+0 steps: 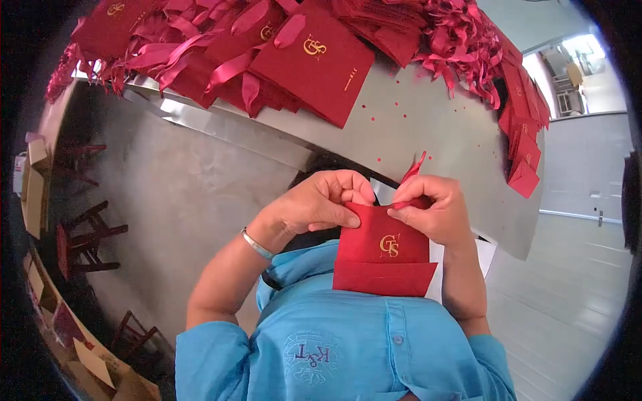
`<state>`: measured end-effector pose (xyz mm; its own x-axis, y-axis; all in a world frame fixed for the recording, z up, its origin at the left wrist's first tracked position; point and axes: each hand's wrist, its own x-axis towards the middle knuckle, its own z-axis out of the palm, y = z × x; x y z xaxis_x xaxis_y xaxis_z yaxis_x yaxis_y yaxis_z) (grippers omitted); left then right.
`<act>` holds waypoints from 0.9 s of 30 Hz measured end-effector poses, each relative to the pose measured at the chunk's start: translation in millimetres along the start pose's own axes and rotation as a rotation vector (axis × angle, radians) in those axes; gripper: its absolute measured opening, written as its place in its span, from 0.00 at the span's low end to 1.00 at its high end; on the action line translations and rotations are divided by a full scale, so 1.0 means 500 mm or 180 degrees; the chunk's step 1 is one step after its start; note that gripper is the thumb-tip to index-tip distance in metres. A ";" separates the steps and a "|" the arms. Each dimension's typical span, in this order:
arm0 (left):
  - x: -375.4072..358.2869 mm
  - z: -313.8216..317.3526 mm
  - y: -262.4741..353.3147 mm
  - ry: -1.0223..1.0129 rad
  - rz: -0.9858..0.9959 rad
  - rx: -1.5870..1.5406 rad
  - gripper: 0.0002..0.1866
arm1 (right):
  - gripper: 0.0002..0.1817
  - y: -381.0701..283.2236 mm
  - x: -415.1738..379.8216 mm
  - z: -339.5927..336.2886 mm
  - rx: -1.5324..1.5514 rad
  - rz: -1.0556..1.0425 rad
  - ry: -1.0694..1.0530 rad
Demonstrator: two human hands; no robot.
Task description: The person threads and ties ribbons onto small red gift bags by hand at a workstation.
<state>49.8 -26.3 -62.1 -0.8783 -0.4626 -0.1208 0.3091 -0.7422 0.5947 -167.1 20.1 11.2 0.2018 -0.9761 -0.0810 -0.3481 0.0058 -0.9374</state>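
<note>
Grey tabletop [435,127] carries piled red bags [317,63] toward its far side; off its near edge, the gold-lettered bag [371,234] hangs below the grip, left hand [311,200] clamped on its upper rim, right hand [438,208] pinching red ribbon [414,168].

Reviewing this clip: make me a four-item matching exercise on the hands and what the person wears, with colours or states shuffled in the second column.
1. left hand
2. right hand
3. bracelet
4. shirt

A. light blue
B. pinching a red ribbon
C. silvery
D. gripping the upper edge of a red bag

Pairs: 1-D, 2-B, 3-C, 4-A
</note>
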 end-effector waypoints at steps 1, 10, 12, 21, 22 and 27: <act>0.000 0.000 -0.004 0.0005 0.0007 -0.0002 0.21 | 0.08 0.001 -0.001 -0.001 -0.0001 -0.0002 -0.0008; -0.010 0.018 0.002 0.0339 0.0153 0.0235 0.19 | 0.07 -0.013 -0.008 -0.011 -0.0204 -0.0171 0.0062; -0.013 0.025 0.004 0.0496 0.0139 0.0137 0.19 | 0.07 -0.015 -0.006 -0.010 -0.0327 -0.0275 0.0049; -0.008 0.017 -0.009 0.0158 0.0257 -0.0085 0.19 | 0.10 0.004 0.000 -0.003 -0.0007 -0.0206 -0.0080; -0.007 0.017 -0.010 0.0160 0.0258 -0.0082 0.19 | 0.10 0.007 0.001 -0.003 -0.0005 -0.0209 -0.0081; -0.001 0.012 -0.015 0.0101 0.0243 -0.0169 0.23 | 0.09 0.010 0.000 -0.002 0.0026 -0.0103 -0.0061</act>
<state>45.9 -17.4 -61.6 -0.8398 -0.5332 -0.1023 0.3943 -0.7285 0.5602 -169.6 19.8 7.0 0.2304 -0.9714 -0.0570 -0.3337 -0.0239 -0.9424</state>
